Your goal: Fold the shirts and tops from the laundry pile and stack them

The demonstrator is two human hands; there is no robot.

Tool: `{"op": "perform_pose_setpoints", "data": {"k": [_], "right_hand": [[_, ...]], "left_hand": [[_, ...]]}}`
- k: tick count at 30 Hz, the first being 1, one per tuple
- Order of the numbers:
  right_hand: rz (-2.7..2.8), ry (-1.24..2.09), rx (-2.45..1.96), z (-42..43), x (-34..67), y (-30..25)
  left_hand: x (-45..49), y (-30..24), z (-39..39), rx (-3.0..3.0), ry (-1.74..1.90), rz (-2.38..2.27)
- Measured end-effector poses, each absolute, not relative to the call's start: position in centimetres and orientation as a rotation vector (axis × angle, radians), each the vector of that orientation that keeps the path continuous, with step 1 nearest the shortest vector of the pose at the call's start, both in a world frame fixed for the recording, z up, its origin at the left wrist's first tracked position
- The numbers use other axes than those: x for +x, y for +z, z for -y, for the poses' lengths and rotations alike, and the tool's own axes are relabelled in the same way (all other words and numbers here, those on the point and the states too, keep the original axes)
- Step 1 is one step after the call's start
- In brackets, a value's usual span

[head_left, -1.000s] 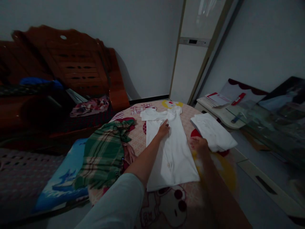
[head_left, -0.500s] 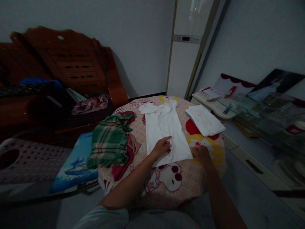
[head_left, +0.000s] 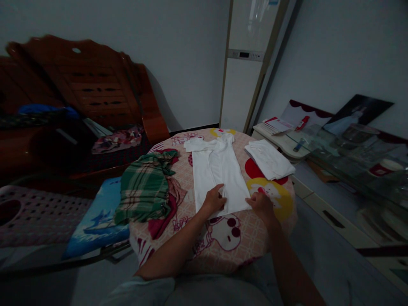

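A white short-sleeved shirt (head_left: pixel 231 182) lies lengthwise on the round table (head_left: pixel 255 250), its sleeves at the far end and a folded layer running down its middle. Over the lower middle of the shirt, my left hand (head_left: pixel 214 200) has its fingers bent around the fold edge, with some white cloth between index finger and thumb. My right hand (head_left: pixel 262 206) pinches the shirt's near right corner, its fingers closed. To the right lies a folded white garment (head_left: pixel 269 159). A green plaid cloth (head_left: pixel 145 187) is heaped on the left, over a dark red cloth (head_left: pixel 162 219).
A blue cushion (head_left: pixel 102 216) is left of the table, below a carved wooden bench (head_left: pixel 102 80). On the right stands a glass-topped cabinet (head_left: pixel 344 157) with papers, a framed picture and glassware. A tall white air conditioner (head_left: pixel 239 89) stands behind.
My right hand has moved left onto the shirt's near right corner and closed there. My left hand's index finger has drawn in. The view has shifted slightly.
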State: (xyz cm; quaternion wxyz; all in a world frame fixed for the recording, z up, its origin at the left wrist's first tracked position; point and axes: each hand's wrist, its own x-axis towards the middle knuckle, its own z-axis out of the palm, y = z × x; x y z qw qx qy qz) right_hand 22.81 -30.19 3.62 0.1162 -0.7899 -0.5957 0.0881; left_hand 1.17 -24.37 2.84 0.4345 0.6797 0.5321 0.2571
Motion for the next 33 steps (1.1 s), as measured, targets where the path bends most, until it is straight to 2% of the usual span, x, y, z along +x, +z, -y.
{"op": "perform_pose_setpoints", "data": {"k": [11, 17, 21, 28, 33], "right_hand": [[1.687, 0.386, -2.318, 29.9, 22.9, 3.1], [1.532, 0.674, -1.979, 29.8, 24.6, 3.1], [1.243, 0.882, -1.951, 30.3, 26.3, 3.5], [1.554, 0.587, -2.139, 30.5, 26.1, 3.2], [1.746, 0.518, -2.155, 30.5, 26.0, 3.3]], "left_hand": [[0.8, 2.3, 24.6, 1.623, 0.612, -1.331], [1.6, 2.9, 24.6, 1.643, 0.674, -1.288], [2.9, 3.2, 25.0, 1.598, 0.710, -1.196], [4.0, 2.3, 26.1, 1.685, 0.565, -1.231], [3.8, 2.7, 26.1, 1.764, 0.526, -1.237]]}}
